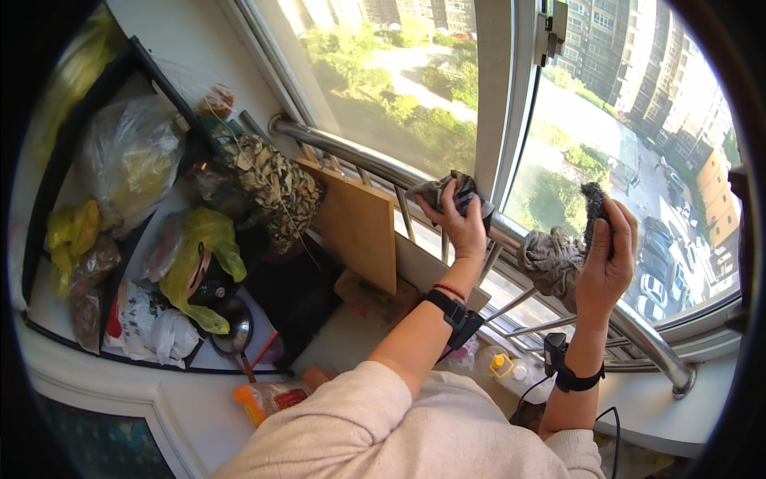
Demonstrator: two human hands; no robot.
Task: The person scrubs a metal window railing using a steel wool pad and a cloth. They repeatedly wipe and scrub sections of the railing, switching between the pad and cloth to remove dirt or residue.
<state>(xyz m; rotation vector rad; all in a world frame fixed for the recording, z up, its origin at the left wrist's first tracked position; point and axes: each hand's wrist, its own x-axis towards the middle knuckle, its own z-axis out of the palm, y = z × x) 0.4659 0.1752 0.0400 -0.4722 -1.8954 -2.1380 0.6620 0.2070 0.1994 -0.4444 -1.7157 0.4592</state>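
Observation:
My left hand [461, 215] is closed around a crumpled dark grey rag [433, 191], pressed against the metal railing [351, 150] by the window. Farther right, my right hand [608, 259] is raised in front of the glass. Its fingers pinch a dark, fuzzy piece [593, 203] that looks like a scouring pad or a shaggy cloth; its exact kind does not show. Just left of that hand, a bunched grey-brown cloth [549, 259] hangs over the railing. Part of it sits close to my right wrist, and whether they touch is unclear.
Shelves at the left hold plastic bags [132, 156], a yellow bag [203, 255] and a small pan [233, 326]. A wooden board [351, 219] leans beside the railing. Bottles [503, 366] stand low near my right forearm. The window frame [511, 104] rises behind the railing.

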